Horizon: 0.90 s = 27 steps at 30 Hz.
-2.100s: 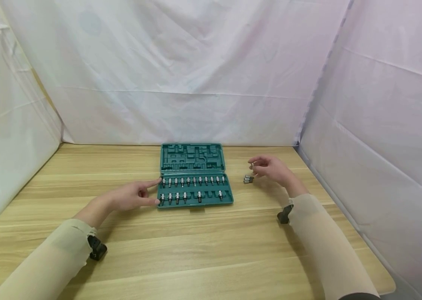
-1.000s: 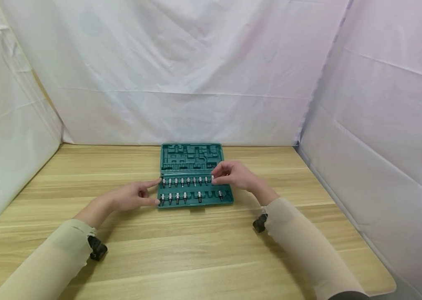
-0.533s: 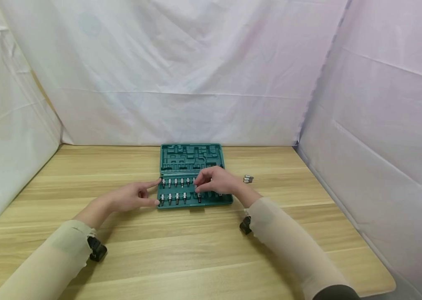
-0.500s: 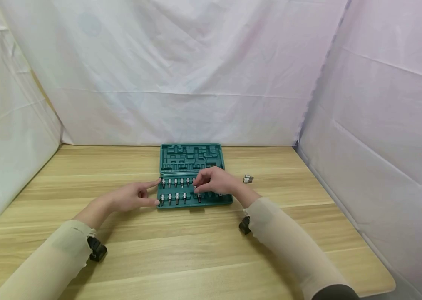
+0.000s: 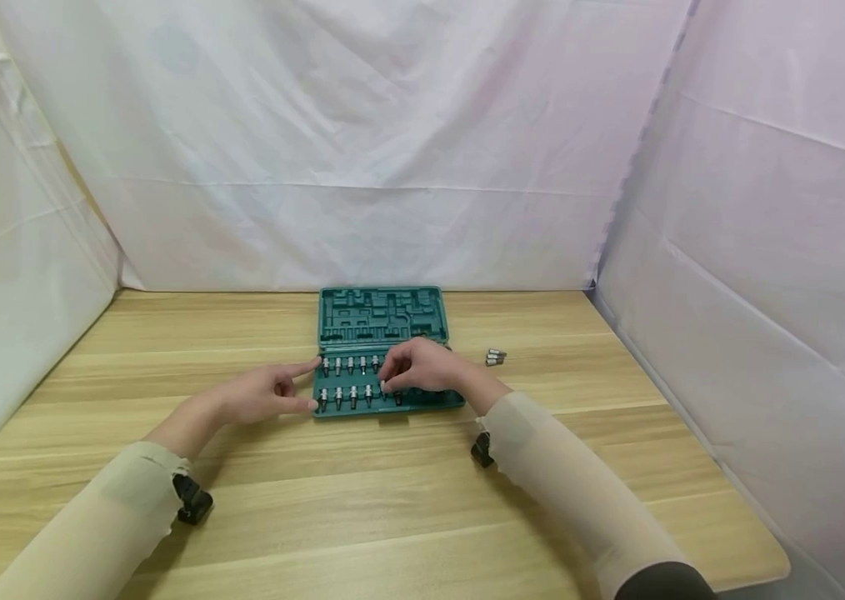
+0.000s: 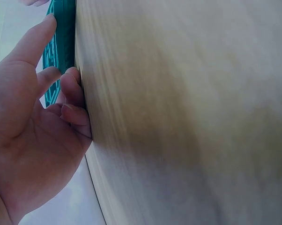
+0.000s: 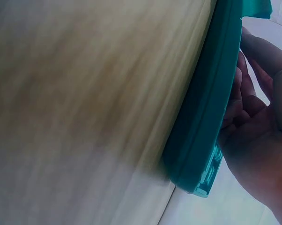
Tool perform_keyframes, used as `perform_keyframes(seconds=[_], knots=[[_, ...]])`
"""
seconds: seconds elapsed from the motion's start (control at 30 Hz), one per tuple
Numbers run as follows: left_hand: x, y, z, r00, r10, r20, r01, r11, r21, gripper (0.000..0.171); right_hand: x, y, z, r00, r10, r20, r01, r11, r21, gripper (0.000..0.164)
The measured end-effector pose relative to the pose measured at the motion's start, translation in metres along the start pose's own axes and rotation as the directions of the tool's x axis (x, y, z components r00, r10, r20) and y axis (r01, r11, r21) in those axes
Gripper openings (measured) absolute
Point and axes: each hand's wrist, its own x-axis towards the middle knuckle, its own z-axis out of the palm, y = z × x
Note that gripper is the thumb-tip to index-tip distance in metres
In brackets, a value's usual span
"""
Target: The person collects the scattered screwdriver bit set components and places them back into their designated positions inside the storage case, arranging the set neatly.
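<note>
A green socket case (image 5: 426,408) lies open on the table, its lid folded back and several bit sockets (image 5: 353,397) set in two rows in the tray. My right hand (image 5: 426,367) is over the tray's middle and pinches a small silver bit socket (image 5: 383,388) between thumb and forefinger, at the lower row. Slots beneath that hand are hidden. My left hand (image 5: 261,393) touches the case's left edge with an extended forefinger and thumb, its other fingers loosely bent. In the right wrist view, the case wall (image 7: 202,108) and my own fingers hide the bit socket.
Three loose bit sockets (image 5: 496,357) lie together on the wooden table (image 5: 362,517) to the right of the case. White cloth (image 5: 362,150) hangs behind the table and along both sides.
My right hand has carried a bit socket from beside the loose ones on the right, leftward across the upper row, then down to the lower row. My left hand has stayed put.
</note>
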Motion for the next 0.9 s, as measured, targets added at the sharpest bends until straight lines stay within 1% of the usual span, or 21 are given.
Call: perform_keyframes(seconds=[0.2, 0.3, 0.47, 0.53, 0.9], knots=[[0.0, 0.0005, -0.0003, 1.0, -0.003, 0.001, 0.003, 1.0, 0.003, 0.089, 0.0002, -0.0002, 0.0003, 1.0, 0.003, 0.022, -0.002, 0.999, -0.034, 0.005], [0.0001, -0.0004, -0.0002, 1.0, -0.003, 0.002, 0.003, 1.0, 0.003, 0.089, 0.0003, -0.0011, 0.0007, 1.0, 0.008, 0.029, -0.007, 0.999, -0.054, 0.007], [0.0006, -0.001, 0.0001, 1.0, -0.005, 0.003, 0.005, 1.0, 0.0, 0.09, 0.0006, -0.002, 0.0015, 0.998, 0.054, 0.011, -0.053, 0.997, -0.059, 0.028], [0.0008, -0.0011, 0.0004, 1.0, -0.005, 0.003, 0.005, 1.0, 0.0, 0.09, 0.0005, -0.0017, 0.0019, 0.998, 0.066, 0.009, -0.065, 0.996, -0.057, 0.034], [0.0004, -0.0007, -0.0003, 1.0, 0.002, 0.004, -0.002, 1.0, -0.006, 0.09, 0.0034, -0.0037, 0.0022, 0.997, 0.076, 0.007, -0.075, 0.995, -0.058, 0.031]])
